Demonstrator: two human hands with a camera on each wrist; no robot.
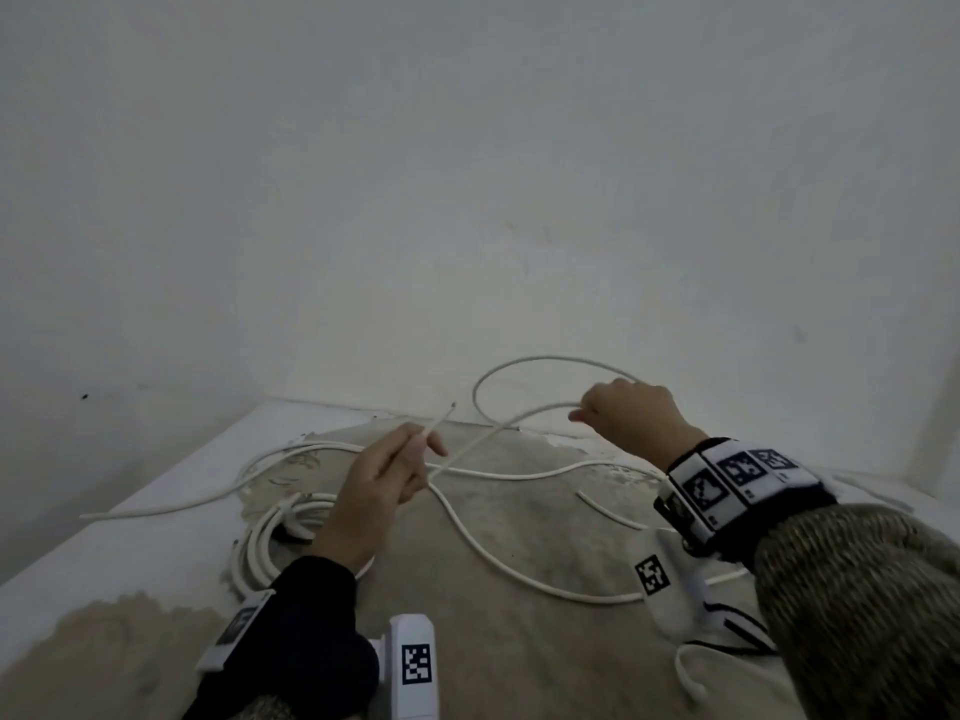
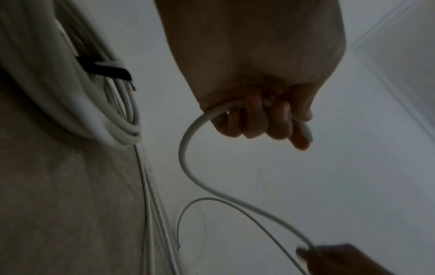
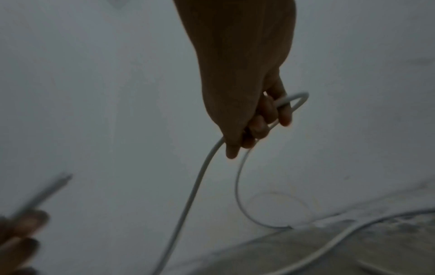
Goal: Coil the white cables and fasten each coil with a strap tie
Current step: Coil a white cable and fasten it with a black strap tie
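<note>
A loose white cable point(image 1: 498, 556) trails in wide curves over the worn tabletop point(image 1: 519, 641). My left hand point(image 1: 387, 475) grips this cable point(image 2: 188, 134) near its bare end, which sticks up toward the wall. My right hand point(image 1: 626, 415) is raised at the back right and holds a loop of the same cable point(image 3: 294, 97) in its curled fingers point(image 3: 263, 128). Under my left forearm lies a finished white coil point(image 1: 270, 537), bound by a black strap tie point(image 2: 105, 69).
A white wall point(image 1: 467, 174) stands close behind the table, and another wall closes the left side. Further white cable runs point(image 1: 171, 507) lie across the left part of the table toward its left edge. A white cloth point(image 1: 691, 615) lies at the near right.
</note>
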